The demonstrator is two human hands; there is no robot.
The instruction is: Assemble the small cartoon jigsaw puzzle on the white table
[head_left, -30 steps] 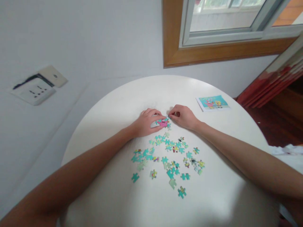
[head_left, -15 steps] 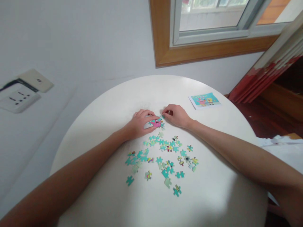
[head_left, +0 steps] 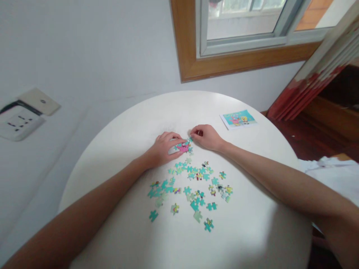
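A small joined section of jigsaw puzzle (head_left: pixel 183 147) with a pink cartoon figure lies flat on the white table. My left hand (head_left: pixel 165 149) holds it from the left, index finger along its top edge and thumb along the lower side. My right hand (head_left: pixel 206 136) is closed in a pinch at the section's upper right corner, on a small teal puzzle piece (head_left: pixel 190 139) mostly covered by the fingertips. I cannot tell whether that piece is locked in. Nearer to me are several loose puzzle pieces (head_left: pixel 194 205), mostly teal and pale green, some with yellow.
A picture card (head_left: pixel 238 119) with cartoon figures lies at the table's right rear. The round white table (head_left: pixel 120 231) stands against a wall with a socket (head_left: pixel 21 122) at left. A wood-framed window (head_left: pixel 187 69) and red-and-white curtain (head_left: pixel 297 89) are behind, at right.
The camera view has shifted slightly. Both hands stay at the puzzle section, and the loose pieces lie as before.
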